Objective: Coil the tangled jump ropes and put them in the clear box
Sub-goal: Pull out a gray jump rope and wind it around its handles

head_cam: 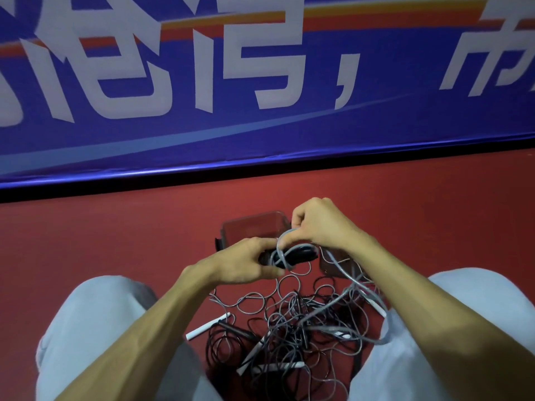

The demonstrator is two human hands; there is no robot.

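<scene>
A tangle of thin grey and black jump ropes [292,322] with white handles lies on the red floor between my knees. My left hand [246,261] grips a dark handle bundle [292,256] with rope wound round it. My right hand [315,224] pinches a loop of clear grey rope [341,273] just above that bundle; the rope trails down to the pile. The clear box [249,227] stands on the floor right behind my hands, partly hidden by them.
A blue banner [260,82] with large white characters stands along the floor's far edge. My legs in light trousers [95,328] flank the pile on both sides. A dark flat object [335,261] lies right of the box.
</scene>
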